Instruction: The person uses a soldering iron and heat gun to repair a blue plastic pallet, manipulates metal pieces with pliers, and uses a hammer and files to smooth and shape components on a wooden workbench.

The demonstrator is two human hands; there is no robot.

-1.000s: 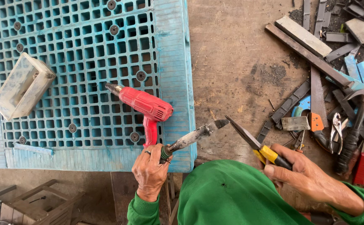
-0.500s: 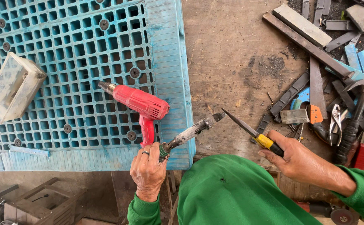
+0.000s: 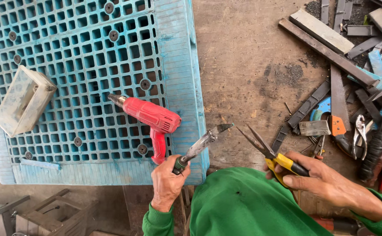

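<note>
Drawing nearer together since a moment ago: grimy metal-bladed tool with a dark handle point(image 3: 202, 145) and yellow-handled long-nose pliers point(image 3: 270, 154), tips now pointing at each other just beyond the bottom right corner of the blue plastic lattice pallet point(image 3: 177, 52), a small gap remaining between them. Gripping the dark handle, left hand point(image 3: 168, 182), fingers wrapped tight, blade rising up and to the right across the pallet's corner. Clutching the yellow grips, right hand point(image 3: 326, 183), fingers closed round them, thin jaws standing slightly apart. Lying on the pallet near that same corner, red power drill point(image 3: 149, 120), nose aimed up-left. Resting toward the pallet's left edge, pale rectangular block point(image 3: 24, 100). Spreading well right of the pallet across the worn brown surface point(image 3: 243, 65), heap of dark metal bars and hand tools point(image 3: 352, 87).
</note>
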